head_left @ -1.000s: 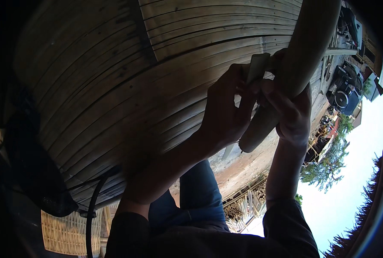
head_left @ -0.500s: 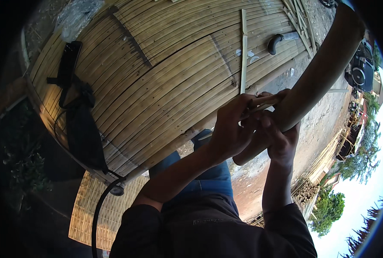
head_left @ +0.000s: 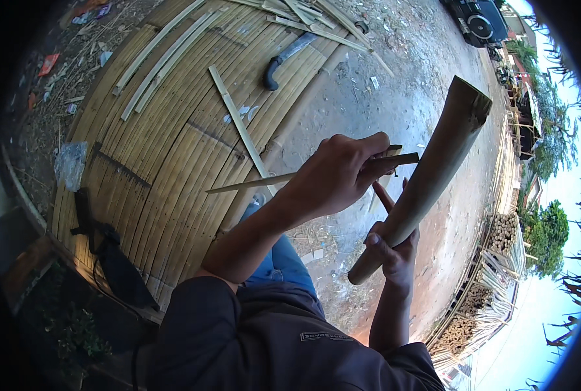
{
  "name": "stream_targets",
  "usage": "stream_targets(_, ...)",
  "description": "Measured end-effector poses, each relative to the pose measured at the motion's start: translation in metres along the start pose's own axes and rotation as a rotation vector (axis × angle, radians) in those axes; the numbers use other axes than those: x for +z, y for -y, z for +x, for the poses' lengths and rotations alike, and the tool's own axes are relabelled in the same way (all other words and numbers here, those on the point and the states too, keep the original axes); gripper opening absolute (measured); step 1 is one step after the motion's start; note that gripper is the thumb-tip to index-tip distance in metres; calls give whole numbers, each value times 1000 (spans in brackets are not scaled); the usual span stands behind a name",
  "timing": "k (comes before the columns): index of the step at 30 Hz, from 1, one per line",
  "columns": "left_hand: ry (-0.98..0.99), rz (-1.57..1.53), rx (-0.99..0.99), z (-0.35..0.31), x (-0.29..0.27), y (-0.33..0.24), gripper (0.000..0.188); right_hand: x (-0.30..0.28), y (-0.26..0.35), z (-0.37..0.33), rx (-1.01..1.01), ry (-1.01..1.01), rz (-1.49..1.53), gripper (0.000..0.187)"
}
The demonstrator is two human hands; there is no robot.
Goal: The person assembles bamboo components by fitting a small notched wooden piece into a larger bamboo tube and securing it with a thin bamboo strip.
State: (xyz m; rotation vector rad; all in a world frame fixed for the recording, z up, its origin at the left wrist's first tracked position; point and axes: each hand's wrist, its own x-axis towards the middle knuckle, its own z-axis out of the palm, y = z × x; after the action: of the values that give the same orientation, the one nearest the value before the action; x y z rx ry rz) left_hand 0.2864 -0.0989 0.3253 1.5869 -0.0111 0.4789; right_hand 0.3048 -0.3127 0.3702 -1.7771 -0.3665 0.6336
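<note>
Left hand [head_left: 356, 171] clamped on a slender bamboo strip [head_left: 251, 184], right hand [head_left: 396, 253] wrapped around a thick, slanting pole [head_left: 431, 173] (both held beside the slatted counter [head_left: 179, 156]), while cut strips [head_left: 239, 127] already lie there and what is left cannot be told.

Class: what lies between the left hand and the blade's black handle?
In the head view, only grey ground and the platform's edge show between the left hand and the black handle.

I see a slatted bamboo platform [head_left: 179, 169] at frame left; on it lie pale strips [head_left: 173, 52] upper left, a black-handled blade [head_left: 287, 54] upper centre, clear plastic [head_left: 71, 161] mid-left.
</note>
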Motion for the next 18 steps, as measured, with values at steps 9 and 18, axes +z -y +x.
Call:
stream_targets(9,345,-131,-230,34,52,-13,25,-17,-41,-42,99,-332,441,94)
stream_targets(18,615,-246,-328,-2,35,54,25,27,-95,-68,-170,-727,733,95)
